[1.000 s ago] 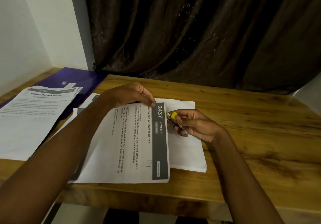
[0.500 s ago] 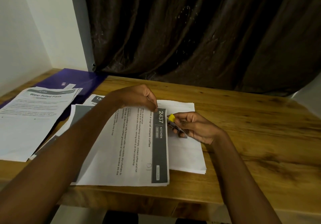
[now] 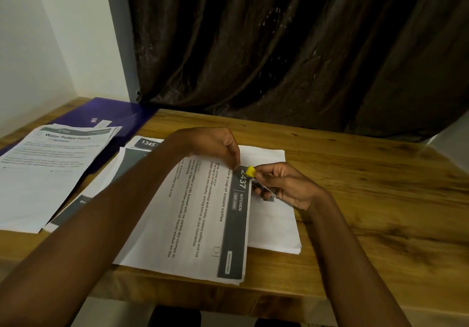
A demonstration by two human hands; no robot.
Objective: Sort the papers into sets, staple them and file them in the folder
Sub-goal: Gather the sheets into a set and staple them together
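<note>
A printed set headed "2437 KITCHEN" [image 3: 203, 225] lies turned sideways at the table's middle. My left hand [image 3: 215, 146] pinches its top corner and lifts it slightly. My right hand [image 3: 284, 187] grips a small stapler [image 3: 253, 177] with a yellow tip; its jaw sits at that same corner. Under the set lie blank white sheets [image 3: 274, 225] on the right and sheets headed "1345" [image 3: 148, 143] on the left. A stack headed "Water Potted Plants" [image 3: 50, 172] rests at far left on a purple folder [image 3: 114, 113].
The wooden table [image 3: 368, 200] has bare surface to the right of the papers. A dark curtain [image 3: 291, 47] hangs close behind the table's back edge. A white wall [image 3: 38, 47] bounds the left side.
My right hand has brought the stapler's yellow tip left onto the top corner of the 2437 set. My left hand has shifted right along that corner and raised it a little.
</note>
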